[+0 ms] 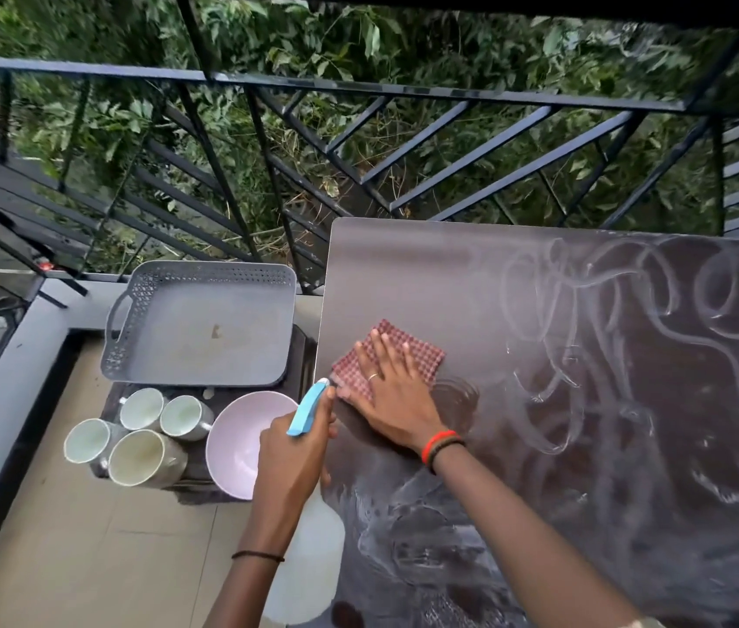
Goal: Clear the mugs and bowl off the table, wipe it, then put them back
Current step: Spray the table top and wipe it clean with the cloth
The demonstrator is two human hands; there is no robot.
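Four mugs [141, 455] and one pink bowl [241, 441]: on a low stand [197, 466] left of the counter [585, 401], beside a grey tray [204, 355]. Right hand [392, 392]: flat, fingers straight, pressing a checked cloth [422, 355] near the streaked counter's left edge. Left hand [295, 460]: grips a spray bottle [306, 410].

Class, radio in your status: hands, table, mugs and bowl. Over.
Left hand grips spray bottle. Right hand flat on cloth, on streaked table. Mugs, bowl parked left, beside tray.

Your right hand [397, 392] lies flat on the checked cloth [422, 351] at the left edge of the worktop [404, 265]. Your left hand [295, 451] grips the spray bottle [306, 410]. The mugs [141, 455] and bowl [241, 441] stand lower left.
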